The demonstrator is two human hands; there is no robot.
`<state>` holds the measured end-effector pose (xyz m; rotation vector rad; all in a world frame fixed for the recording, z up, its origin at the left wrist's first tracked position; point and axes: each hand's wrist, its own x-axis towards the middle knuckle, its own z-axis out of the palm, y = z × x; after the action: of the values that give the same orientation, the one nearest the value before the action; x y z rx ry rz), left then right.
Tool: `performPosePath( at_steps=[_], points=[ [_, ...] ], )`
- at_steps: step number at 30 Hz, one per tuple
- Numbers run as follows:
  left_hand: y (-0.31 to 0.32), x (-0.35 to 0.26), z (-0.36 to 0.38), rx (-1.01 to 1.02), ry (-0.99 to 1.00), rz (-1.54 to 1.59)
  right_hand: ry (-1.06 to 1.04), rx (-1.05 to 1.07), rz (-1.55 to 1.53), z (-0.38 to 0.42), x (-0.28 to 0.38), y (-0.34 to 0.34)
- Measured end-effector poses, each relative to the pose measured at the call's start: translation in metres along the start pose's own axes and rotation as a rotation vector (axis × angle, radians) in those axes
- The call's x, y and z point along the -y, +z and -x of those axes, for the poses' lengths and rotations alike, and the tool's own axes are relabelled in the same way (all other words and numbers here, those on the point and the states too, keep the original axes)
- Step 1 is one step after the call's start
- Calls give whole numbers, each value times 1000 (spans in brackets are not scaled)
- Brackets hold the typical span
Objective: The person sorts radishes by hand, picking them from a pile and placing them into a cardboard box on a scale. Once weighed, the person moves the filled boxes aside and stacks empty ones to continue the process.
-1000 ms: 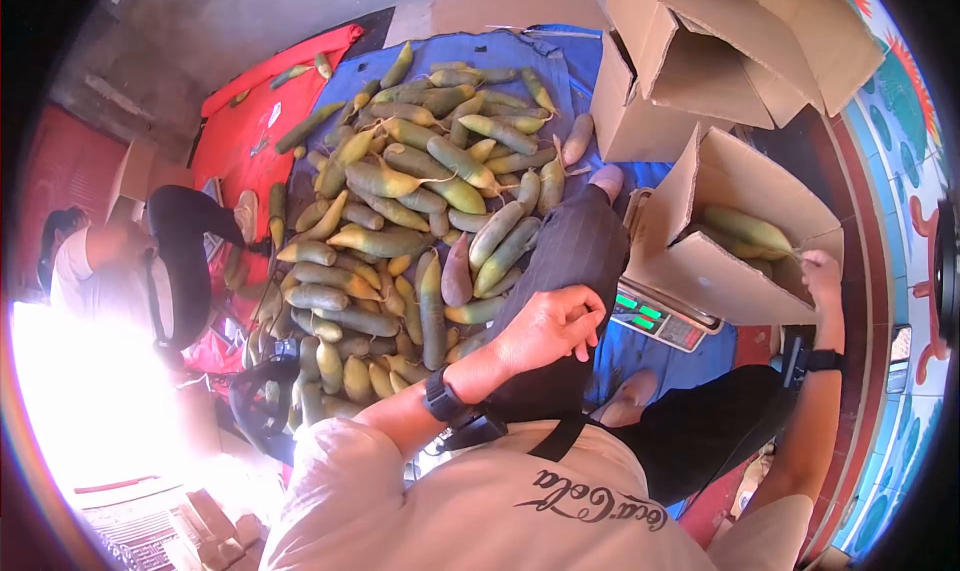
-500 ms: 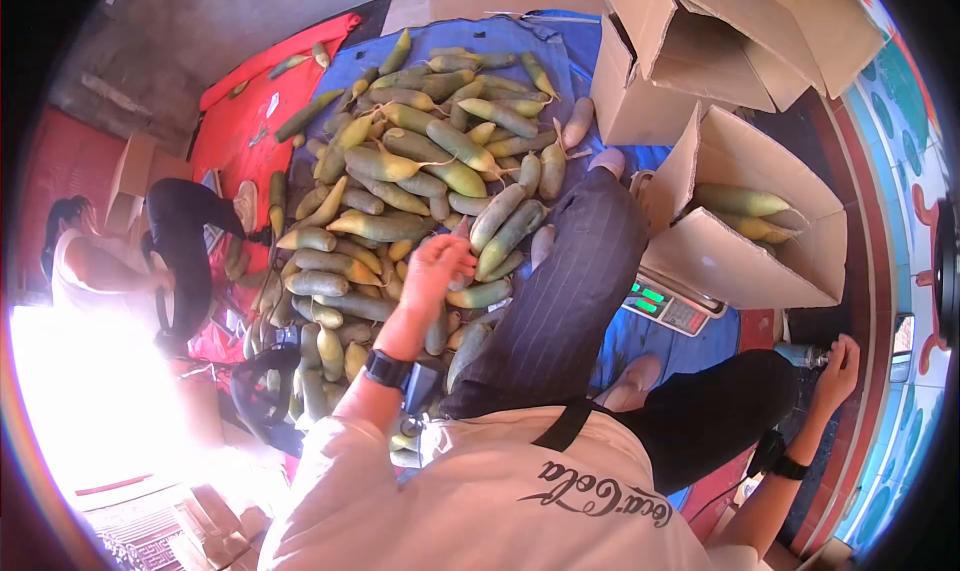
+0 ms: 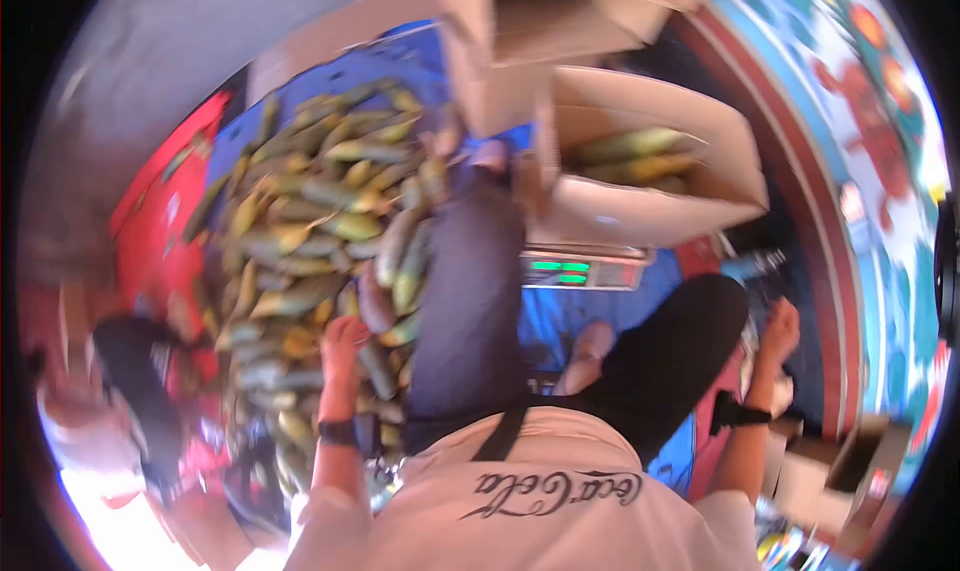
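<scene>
My left hand [image 3: 344,343] is over the near right part of a big heap of green radishes [image 3: 300,246], its blurred fingers loosely spread and nothing visible in them. Right by its fingertips is a reddish-brown oval thing [image 3: 376,299], smeared by motion. Long pale-green radishes [image 3: 395,246] lie beside my left leg. Out past my right knee, my right hand [image 3: 780,333] hangs in the air with its fingers blurred. A bottle [image 3: 752,265] lies a little beyond it. In an open cardboard box [image 3: 640,209] are several more green radishes [image 3: 630,151].
The box stands by a scale with a lit green display [image 3: 560,273]. Behind it are open cartons [image 3: 475,81]. Blue sheeting [image 3: 550,321] and a red sheet [image 3: 165,216] cover the floor. Another person [image 3: 130,371] sits at the left. More cartons [image 3: 810,481] are at lower right.
The view has swung right, so the heap and box appear further left. My left hand has drawn back toward me over the heap. My right hand is now further from the bottle.
</scene>
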<state>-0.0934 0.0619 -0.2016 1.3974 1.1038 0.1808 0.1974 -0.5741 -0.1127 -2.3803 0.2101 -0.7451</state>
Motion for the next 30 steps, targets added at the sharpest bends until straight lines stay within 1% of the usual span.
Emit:
performPosePath(
  at_steps=[1,2,3,5,7,8,9,10,11,12,13,15,16,18,19,20,23,25,26,27,28,29,30],
  points=[
    [6,-15,3,19,72,-10,-36,-32,14,1,-18,-5],
    [14,-33,7,34,147,-49,83,-20,96,8,-14,-11],
    [22,-53,14,39,224,-82,18,4,149,14,-17,-17],
    [49,-99,42,-6,393,-60,74,-44,86,27,-59,-11],
    [62,-124,51,25,535,-104,209,1,142,38,-77,-10],
    [69,-137,59,46,641,-201,224,-19,147,40,-83,-9],
    [76,-147,65,68,675,-227,245,27,209,41,-88,-8],
    [84,-151,71,45,764,-266,262,71,267,40,-91,-7],
    [92,-156,75,21,851,-307,273,55,267,37,-96,-6],
    [97,-162,79,18,937,-438,292,93,275,31,-100,-4],
    [106,-166,83,27,948,-438,309,132,282,23,-103,-1],
    [124,-172,90,-5,1141,-541,334,137,308,3,-115,8],
    [125,-173,90,0,1199,-673,340,142,293,-8,-131,17],
    [138,-174,90,-14,1224,-710,353,144,273,-30,-174,41],
    [145,-175,90,-32,1239,-745,374,131,183,-40,-206,58],
    [149,-178,92,-27,1240,-798,393,117,92,-51,-225,72],
    [163,-178,89,-40,1257,-885,476,142,81,-85,-199,88],
    [172,-176,83,-23,1250,-923,453,149,75,-105,-201,107],
    [176,-176,82,-24,1248,-1000,603,142,-68,-113,-202,113],
    [180,-176,81,-25,1243,-1076,751,133,-212,-122,-189,114],
    [182,-179,80,-26,1223,-1070,814,141,-285,-129,-187,118],
    [183,-181,79,-23,1217,-1077,820,147,-282,-133,-184,121],
    [184,-182,77,-52,1201,-1091,919,111,-404,-138,-183,125]
  ],
)
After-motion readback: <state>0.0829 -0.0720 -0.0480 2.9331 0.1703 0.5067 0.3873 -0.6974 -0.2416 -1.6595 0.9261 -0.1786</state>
